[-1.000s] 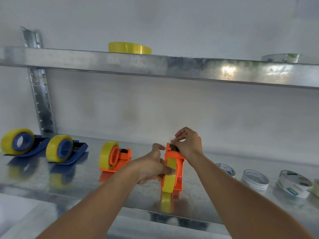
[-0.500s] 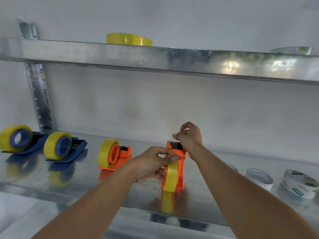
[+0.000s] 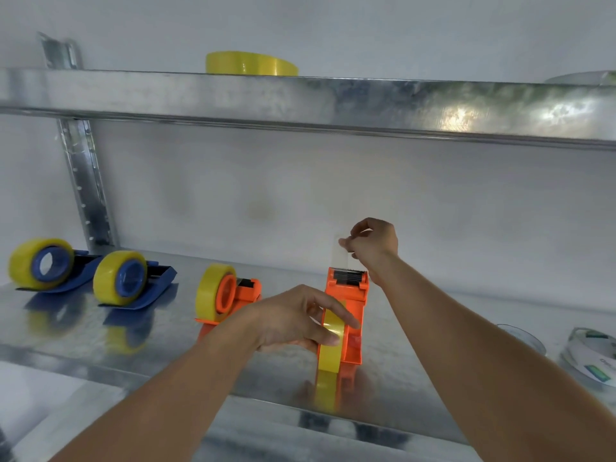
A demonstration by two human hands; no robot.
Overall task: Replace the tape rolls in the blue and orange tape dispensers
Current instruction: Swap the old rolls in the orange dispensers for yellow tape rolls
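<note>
An orange tape dispenser (image 3: 353, 296) stands on the metal shelf (image 3: 160, 348), cutter end away from me, with a yellow tape roll (image 3: 330, 341) in it. My left hand (image 3: 293, 320) holds the roll and the dispenser's left side. My right hand (image 3: 375, 243) pinches a clear strip of tape (image 3: 340, 258) pulled up above the cutter. A second orange dispenser (image 3: 233, 293) and two blue dispensers (image 3: 43, 265) (image 3: 133, 281), each with a yellow roll, stand to the left.
A yellow tape roll (image 3: 251, 63) lies on the upper shelf (image 3: 300, 98), and a clear roll (image 3: 586, 78) at its right end. Emptied clear rolls (image 3: 590, 353) (image 3: 520, 335) lie on the lower shelf at right. A perforated upright (image 3: 83, 181) stands at back left.
My right hand has risen from the cutter, drawing a clear strip of tape upward. My left hand stays on the roll.
</note>
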